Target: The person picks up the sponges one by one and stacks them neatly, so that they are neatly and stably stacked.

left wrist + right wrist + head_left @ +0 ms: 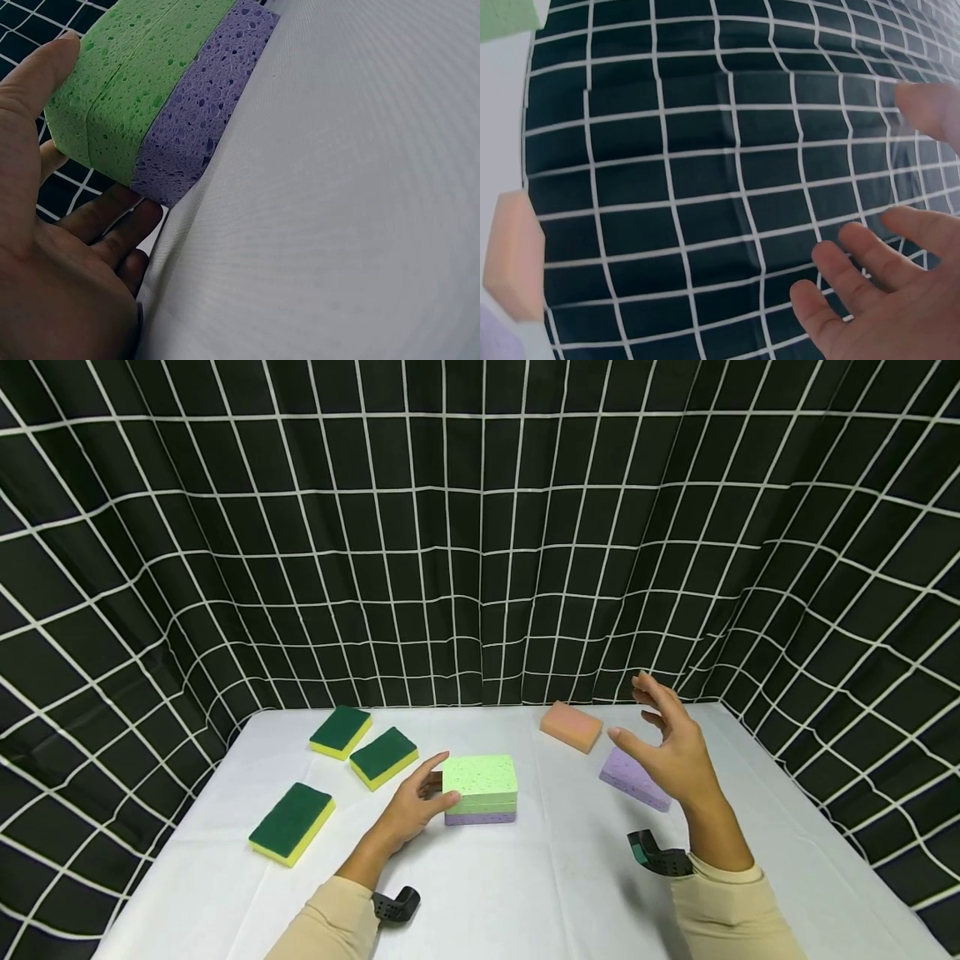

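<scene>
A stack of two light green sponges [478,777] over a purple sponge [480,818] sits mid-table. My left hand [412,806] holds the stack's left end, thumb at the front corner and index finger at the back corner. In the left wrist view, the thumb of the left hand [67,225] meets the green sponges [139,82], while the lower fingers lie loosely beside the purple layer [199,112]. My right hand [675,756] is raised, fingers spread and nothing in it. It overlaps another purple sponge [633,779] in the head view. The right wrist view shows its bare fingers [870,262].
An orange sponge [572,727] lies at the back right. Three green-and-yellow scouring sponges [292,822] lie apart on the left side of the white-covered table [525,902]. A black curtain with a white grid [480,527] stands behind the table and along both sides.
</scene>
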The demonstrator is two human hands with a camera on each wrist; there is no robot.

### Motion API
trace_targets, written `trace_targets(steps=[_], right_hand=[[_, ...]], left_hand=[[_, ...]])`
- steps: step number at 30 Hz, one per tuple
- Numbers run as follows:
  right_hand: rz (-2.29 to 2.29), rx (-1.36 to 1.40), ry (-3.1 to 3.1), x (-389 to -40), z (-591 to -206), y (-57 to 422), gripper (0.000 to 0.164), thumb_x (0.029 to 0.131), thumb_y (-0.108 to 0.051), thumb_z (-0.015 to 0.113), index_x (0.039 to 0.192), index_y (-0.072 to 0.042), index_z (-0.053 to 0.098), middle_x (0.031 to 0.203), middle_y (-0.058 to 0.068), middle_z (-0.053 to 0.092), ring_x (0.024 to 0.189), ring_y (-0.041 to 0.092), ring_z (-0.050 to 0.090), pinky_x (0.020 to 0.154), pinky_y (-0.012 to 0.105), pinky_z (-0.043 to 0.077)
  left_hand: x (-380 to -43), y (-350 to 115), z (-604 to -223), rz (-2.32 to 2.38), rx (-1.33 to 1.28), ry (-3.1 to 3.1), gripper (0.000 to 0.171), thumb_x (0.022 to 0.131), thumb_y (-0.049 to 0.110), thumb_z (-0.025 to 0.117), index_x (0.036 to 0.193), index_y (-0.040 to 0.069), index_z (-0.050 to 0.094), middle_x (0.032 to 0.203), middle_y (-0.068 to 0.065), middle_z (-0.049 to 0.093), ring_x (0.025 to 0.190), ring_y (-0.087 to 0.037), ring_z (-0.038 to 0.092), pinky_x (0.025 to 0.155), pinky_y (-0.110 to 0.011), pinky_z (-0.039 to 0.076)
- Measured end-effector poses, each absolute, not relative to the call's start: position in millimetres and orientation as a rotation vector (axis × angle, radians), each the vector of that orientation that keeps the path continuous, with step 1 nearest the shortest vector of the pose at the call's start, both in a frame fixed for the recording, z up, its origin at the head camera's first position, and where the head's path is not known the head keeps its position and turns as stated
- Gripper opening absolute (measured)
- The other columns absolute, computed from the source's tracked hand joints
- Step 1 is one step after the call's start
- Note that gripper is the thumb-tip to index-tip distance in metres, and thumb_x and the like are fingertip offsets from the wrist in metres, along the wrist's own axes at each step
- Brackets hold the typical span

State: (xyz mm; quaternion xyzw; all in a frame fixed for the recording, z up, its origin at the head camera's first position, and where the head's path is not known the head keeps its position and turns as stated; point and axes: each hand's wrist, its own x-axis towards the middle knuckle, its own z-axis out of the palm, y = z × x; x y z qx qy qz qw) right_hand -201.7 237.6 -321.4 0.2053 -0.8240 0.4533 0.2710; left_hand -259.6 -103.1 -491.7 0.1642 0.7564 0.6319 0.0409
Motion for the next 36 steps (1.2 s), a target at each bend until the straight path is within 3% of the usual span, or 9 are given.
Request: trace_targets(steps=[6,13,18,28,36], right_hand=[[1.197,0.510,-2.196,-212,-335,260,0.081,0.079,0.011,0.072,0.148,0.000,0.033,0.138,0.021,0.042,0.125,0.037,0.041,0.096,0.019,0.035],[1.173,0.422,-2.231,-222,-352,286,0.086,0.080,-0.001,0.077,0.152,-0.013,0.032,0.142,0.011,0.042,0.126,0.030,0.042,0.095,0.017,0.035],[1.163,0.347,-2.261,-222,-360,298,0.086,0.081,-0.005,0.077,0.152,-0.011,0.030,0.142,0.015,0.043,0.126,0.031,0.042,0.093,0.014,0.035],[1.191,0.221,-2.319,-222,-376,315,0.084,0.086,-0.015,0.074,0.154,-0.013,0.025,0.145,0.018,0.038,0.129,0.037,0.038,0.094,0.017,0.034],[1.232,0.155,-2.397,-224,-399,326,0.083,0.089,-0.022,0.071,0.155,-0.013,0.020,0.148,0.020,0.035,0.130,0.040,0.036,0.093,0.019,0.033]], left_hand=[[-259,-103,-489,1.923,0.495,2.306,0.072,0.089,0.020,0.072,0.150,0.016,0.035,0.127,-0.015,0.055,0.121,-0.034,0.048,0.104,-0.054,0.033],[-243,-103,-460,1.889,0.529,2.293,0.071,0.091,0.016,0.069,0.150,0.008,0.032,0.128,-0.020,0.054,0.123,-0.038,0.047,0.104,-0.055,0.033],[-248,-102,-468,1.893,0.515,2.294,0.072,0.090,0.015,0.070,0.151,0.008,0.032,0.128,-0.020,0.053,0.122,-0.038,0.047,0.103,-0.055,0.033],[-261,-104,-492,1.936,0.490,2.301,0.071,0.088,0.023,0.074,0.149,0.021,0.037,0.126,-0.013,0.056,0.120,-0.031,0.050,0.103,-0.052,0.034],[-261,-104,-493,1.936,0.511,2.296,0.071,0.088,0.021,0.073,0.149,0.019,0.036,0.128,-0.015,0.055,0.121,-0.032,0.049,0.104,-0.052,0.034]])
